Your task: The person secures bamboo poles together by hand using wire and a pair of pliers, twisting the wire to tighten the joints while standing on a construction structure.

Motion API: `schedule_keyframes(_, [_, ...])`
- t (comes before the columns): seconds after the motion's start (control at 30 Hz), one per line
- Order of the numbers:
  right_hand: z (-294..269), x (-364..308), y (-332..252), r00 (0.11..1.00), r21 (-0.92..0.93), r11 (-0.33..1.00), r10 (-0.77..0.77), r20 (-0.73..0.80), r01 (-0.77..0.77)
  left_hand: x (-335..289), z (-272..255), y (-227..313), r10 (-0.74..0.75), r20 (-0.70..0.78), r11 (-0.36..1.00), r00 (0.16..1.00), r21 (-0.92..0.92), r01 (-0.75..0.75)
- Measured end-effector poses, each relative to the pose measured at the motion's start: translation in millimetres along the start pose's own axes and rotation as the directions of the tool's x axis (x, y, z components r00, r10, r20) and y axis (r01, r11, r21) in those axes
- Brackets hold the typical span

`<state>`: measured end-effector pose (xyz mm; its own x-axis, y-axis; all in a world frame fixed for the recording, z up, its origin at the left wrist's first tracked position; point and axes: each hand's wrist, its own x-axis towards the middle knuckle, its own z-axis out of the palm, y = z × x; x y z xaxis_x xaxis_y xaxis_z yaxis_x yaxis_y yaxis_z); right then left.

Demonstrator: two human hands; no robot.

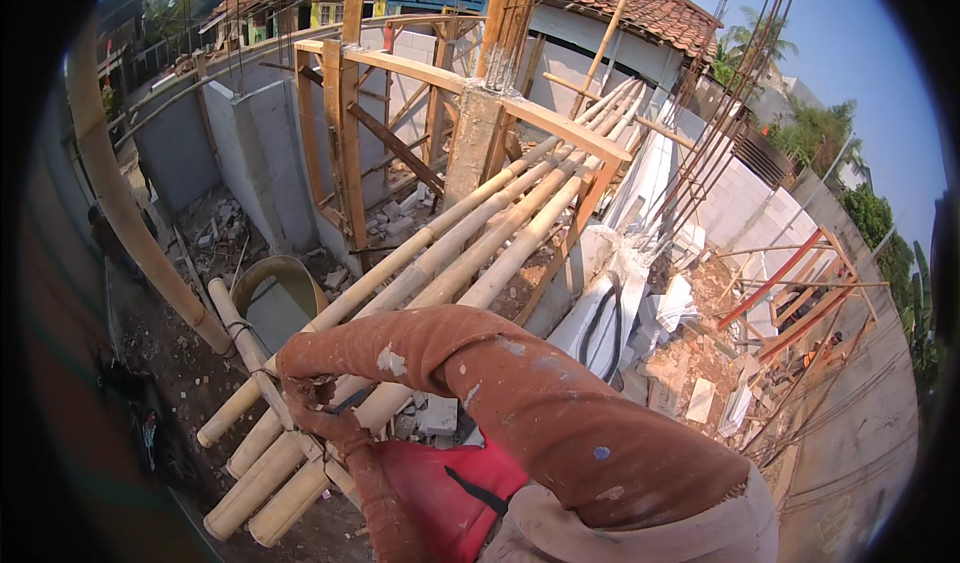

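hard sunlight | glare on white rubble (pixel 676 303) | left dim | edges bowed

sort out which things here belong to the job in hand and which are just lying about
In the job, judging by where the hands are:
bamboo crosspiece, beside the left hand and right hand
long bamboo poles, which the crosspiece runs across

Seemingly just lying about:
round tub, holding murky liquid
broken pale blocks on the ground
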<state>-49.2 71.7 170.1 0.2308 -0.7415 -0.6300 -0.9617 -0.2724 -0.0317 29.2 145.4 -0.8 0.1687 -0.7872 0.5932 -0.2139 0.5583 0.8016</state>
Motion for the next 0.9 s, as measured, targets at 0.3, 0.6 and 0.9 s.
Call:
schedule_keyframes(0.3, [2,10,3,0.991,0.063,0.994,-0.078,-0.111,0.085,-8,-6,4,0.021,0.076,0.988,0.997,0.149,-0.032])
schedule_keyframes(0.6, [-1,-2,-28,0.990,-0.198,0.980,-0.049,-0.129,0.023,3,-5,15,-0.301,0.105,0.952,0.948,-0.026,0.306])
schedule_keyframes(0.9, [-10,-30,-32,0.980,-0.221,0.973,-0.102,-0.169,0.063,3,-9,35,-0.120,0.080,0.991,0.990,0.060,0.116])
